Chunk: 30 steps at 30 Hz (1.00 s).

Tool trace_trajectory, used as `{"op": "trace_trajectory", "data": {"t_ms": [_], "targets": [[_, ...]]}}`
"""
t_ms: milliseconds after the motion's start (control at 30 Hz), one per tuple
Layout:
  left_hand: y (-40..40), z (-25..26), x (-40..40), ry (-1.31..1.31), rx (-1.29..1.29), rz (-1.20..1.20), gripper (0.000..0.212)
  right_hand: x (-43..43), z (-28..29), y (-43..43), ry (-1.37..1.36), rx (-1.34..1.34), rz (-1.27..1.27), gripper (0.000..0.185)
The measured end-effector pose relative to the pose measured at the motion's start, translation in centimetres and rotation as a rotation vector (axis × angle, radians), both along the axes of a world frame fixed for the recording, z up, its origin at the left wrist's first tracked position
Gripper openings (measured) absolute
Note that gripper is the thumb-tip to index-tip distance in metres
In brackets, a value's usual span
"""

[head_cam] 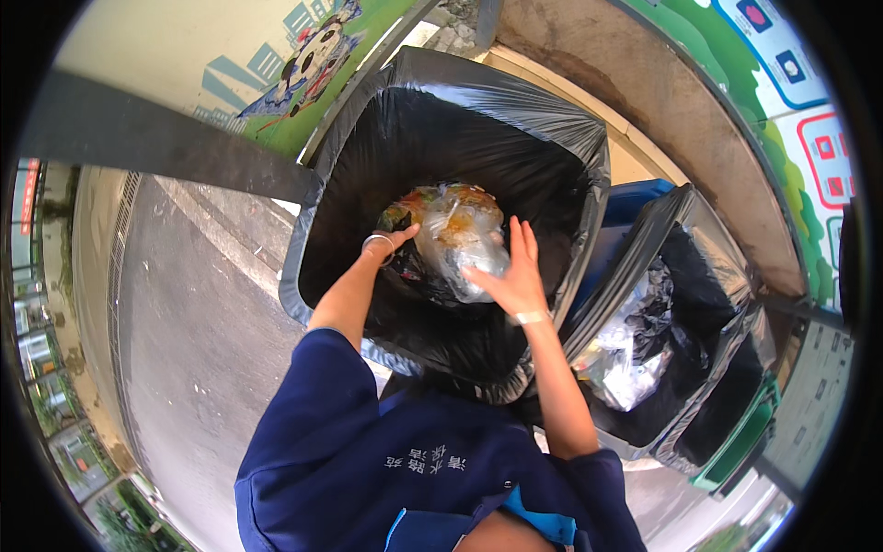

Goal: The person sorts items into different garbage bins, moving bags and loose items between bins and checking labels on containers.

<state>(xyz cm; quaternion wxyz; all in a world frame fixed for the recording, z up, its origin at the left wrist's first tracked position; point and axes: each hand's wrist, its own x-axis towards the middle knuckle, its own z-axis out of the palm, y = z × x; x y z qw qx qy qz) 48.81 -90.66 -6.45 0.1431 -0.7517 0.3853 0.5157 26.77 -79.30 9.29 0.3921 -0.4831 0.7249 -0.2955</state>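
Before me stands a large bin with a black plastic liner folded over its rim. Down inside it lies a translucent plastic bag with orange-brown stained contents, next to a colourful crumpled wrapping. My left hand, with a bracelet at the wrist, reaches to the left side of this rubbish. Its fingers are partly hidden, so a grip on anything cannot be made out. My right hand is at the right side of the translucent bag, fingers spread, thumb against or just over the plastic.
At right stands a second black-lined bin holding mixed plastic bags, with a blue bin edge behind. A green bin is beyond. A grey metal beam and painted panel border the left; pavement lies below.
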Motion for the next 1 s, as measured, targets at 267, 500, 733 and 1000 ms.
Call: {"op": "trace_trajectory", "data": {"t_ms": [267, 500, 733, 1000], "targets": [[1.4, -3.4, -2.3, 0.214, -0.113, 0.145, 0.126, 4.3, -17.7, -0.8, -0.259, 0.774, -0.704, 0.110], [3.7, -5.2, -7.5, 0.059, -0.316, -0.275, 0.035, 5.1, -19.6, 2.2, 0.131, 0.572, -0.425, 0.074], [4.2, -3.5, -7.0, 0.212, -0.276, -0.374, 0.027, 6.3, -16.4, 2.1, -0.025, 0.632, -0.066, 0.102], [4.8, -3.0, -6.6, 0.499, 0.063, -0.214, 0.039, 7.3, -18.5, 2.4, 0.277, 0.431, -0.119, 0.063]]}}
